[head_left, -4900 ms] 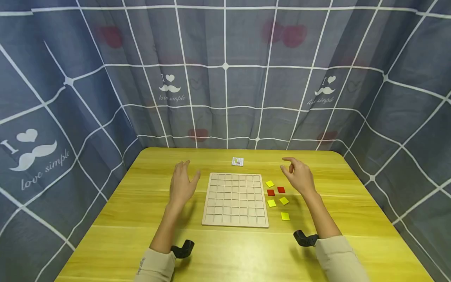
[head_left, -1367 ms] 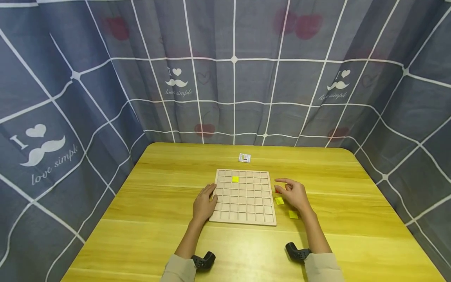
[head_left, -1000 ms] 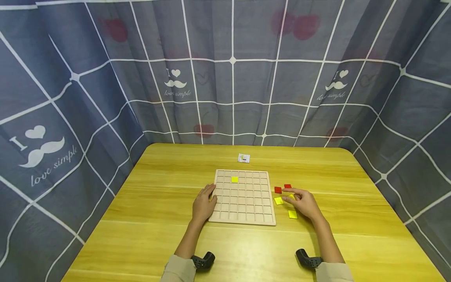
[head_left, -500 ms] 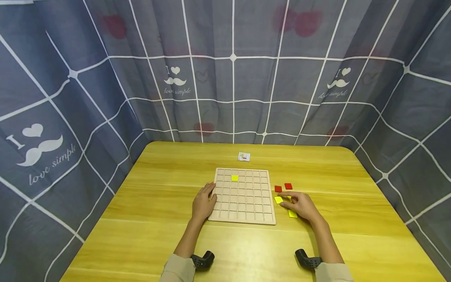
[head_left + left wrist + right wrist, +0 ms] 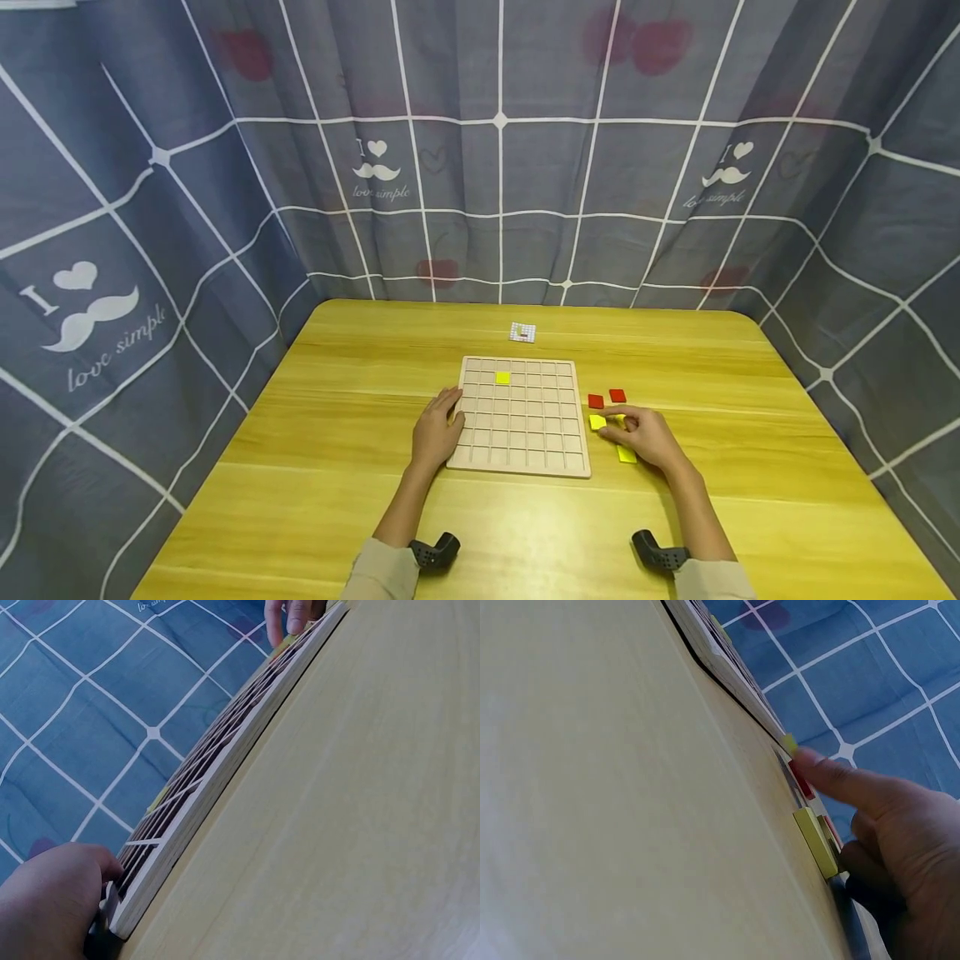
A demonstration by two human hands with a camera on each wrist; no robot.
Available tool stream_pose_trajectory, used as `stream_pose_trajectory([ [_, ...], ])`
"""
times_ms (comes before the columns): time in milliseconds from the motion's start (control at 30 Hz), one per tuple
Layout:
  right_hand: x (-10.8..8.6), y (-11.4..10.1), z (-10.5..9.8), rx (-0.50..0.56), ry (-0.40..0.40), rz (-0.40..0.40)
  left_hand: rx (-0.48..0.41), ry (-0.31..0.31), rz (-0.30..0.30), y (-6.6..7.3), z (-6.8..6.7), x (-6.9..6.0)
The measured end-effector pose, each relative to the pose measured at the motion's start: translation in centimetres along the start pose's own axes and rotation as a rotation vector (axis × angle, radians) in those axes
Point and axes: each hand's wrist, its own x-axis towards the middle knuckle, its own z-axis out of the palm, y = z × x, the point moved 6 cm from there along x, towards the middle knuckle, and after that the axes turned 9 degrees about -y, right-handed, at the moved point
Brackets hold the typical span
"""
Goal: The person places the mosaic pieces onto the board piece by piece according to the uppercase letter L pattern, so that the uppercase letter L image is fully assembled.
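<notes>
Checked curtains close off three sides of a wood-grain table, making a booth-like workspace.

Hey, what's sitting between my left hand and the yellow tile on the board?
Only empty cells of the wooden board lie between your left hand and that yellow tile; the head view shows it.

The board is matt wood, the table glossy, tiles perhaps plastic.
</notes>
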Motion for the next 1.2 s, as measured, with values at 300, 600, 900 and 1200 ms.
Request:
stream_pose_trajectory([
  [300, 1.3, -2.2, -0.1, 0.039, 0.135, -0.054, -0.002, -0.005, -0.013, 0.1, 0.1, 0.1],
  [600, 4.3, -6.2, 0.8, 0.013, 0.202, -0.170, 0.002, -0.006, -0.012, 0.2, 0.2, 0.0],
  [900, 8.2, -10.1, 3.6, -0.009, 0.150, -0.201, 0.014, 0.003, -0.007, -0.1, 0.0, 0.2],
  [1200, 10.0, -10.4, 7.2, -0.002, 0.130, -0.182, 0.008, -0.005, -0.006, 0.1, 0.1, 0.0],
])
